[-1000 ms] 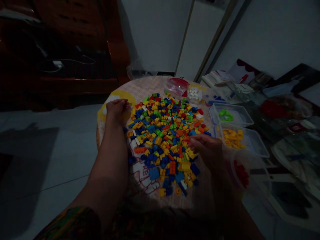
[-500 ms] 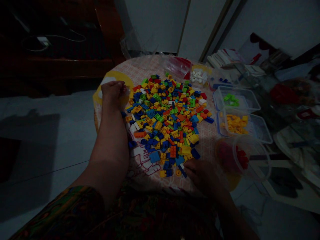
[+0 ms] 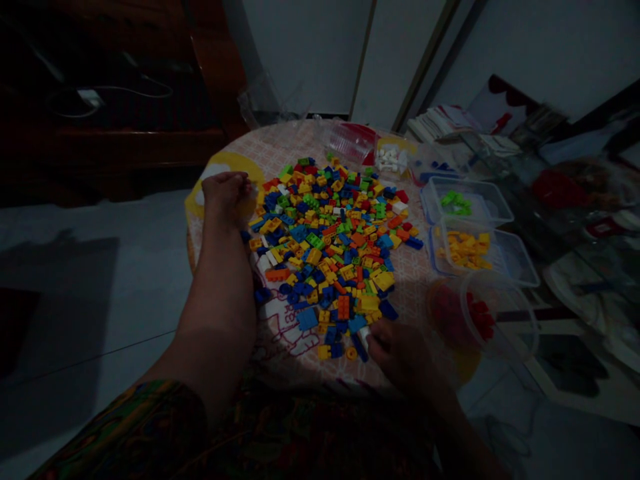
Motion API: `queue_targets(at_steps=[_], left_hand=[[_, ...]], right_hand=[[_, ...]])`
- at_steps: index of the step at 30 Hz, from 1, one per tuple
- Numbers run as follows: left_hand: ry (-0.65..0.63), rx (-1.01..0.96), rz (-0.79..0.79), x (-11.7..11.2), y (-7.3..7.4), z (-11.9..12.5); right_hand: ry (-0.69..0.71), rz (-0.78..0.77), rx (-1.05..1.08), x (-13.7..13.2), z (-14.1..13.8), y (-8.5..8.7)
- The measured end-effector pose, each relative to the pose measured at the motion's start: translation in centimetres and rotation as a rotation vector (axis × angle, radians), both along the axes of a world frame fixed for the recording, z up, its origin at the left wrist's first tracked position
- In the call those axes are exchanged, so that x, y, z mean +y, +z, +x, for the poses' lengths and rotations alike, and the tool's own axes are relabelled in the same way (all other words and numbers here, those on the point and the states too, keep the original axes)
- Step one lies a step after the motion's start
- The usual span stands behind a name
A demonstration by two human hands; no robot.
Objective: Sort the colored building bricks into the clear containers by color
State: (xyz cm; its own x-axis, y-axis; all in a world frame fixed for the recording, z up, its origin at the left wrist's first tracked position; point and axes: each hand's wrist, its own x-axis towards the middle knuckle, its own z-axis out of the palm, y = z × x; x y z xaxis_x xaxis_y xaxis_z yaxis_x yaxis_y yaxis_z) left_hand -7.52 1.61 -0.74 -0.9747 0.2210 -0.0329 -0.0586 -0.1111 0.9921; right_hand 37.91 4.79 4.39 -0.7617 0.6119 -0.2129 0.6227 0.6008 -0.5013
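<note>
A big heap of small plastic bricks (image 3: 330, 247), blue, yellow, green, orange, red and white, covers a round low table with a patterned cloth (image 3: 280, 150). My left hand (image 3: 225, 193) rests at the heap's far left edge, forearm lying along the pile, fingers curled in; what they hold is hidden. My right hand (image 3: 397, 350) is at the near edge of the heap. Its fingertips are pinched on a small white brick (image 3: 365, 333) beside blue ones.
Clear tubs stand right of the heap: one with green bricks (image 3: 455, 200), one with yellow bricks (image 3: 467, 247), a round one with red bricks (image 3: 480, 320). Behind are a tub of white pieces (image 3: 393, 160) and a red-lidded box (image 3: 357, 140). Clutter lies at right, dark wooden furniture at left.
My right hand pulled back from the right middle of the heap to its near edge and closed on a white brick. The left hand stayed in place.
</note>
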Motion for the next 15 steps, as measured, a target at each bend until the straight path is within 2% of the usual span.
queue_targets(at_steps=[4, 6, 8, 11, 15], left_hand=[[0.009, -0.006, -0.02, 0.0, 0.1, 0.0], [0.008, -0.01, -0.031, 0.1, 0.0, -0.1], [0.013, -0.008, -0.021, 0.1, -0.1, -0.4], [0.052, -0.026, 0.016, 0.1, -0.4, -0.6], [0.047, -0.048, 0.056, 0.1, -0.8, -0.9]], right_hand=[[-0.285, -0.507, 0.376, 1.3, -0.2, 0.3], [-0.386, -0.692, 0.518, 1.9, -0.8, 0.6], [-0.436, -0.744, 0.625, 2.5, -1.8, 0.9], [-0.462, -0.736, 0.749, 4.0, -4.2, 1.3], [-0.488, -0.714, 0.985, 7.5, -8.4, 2.1]])
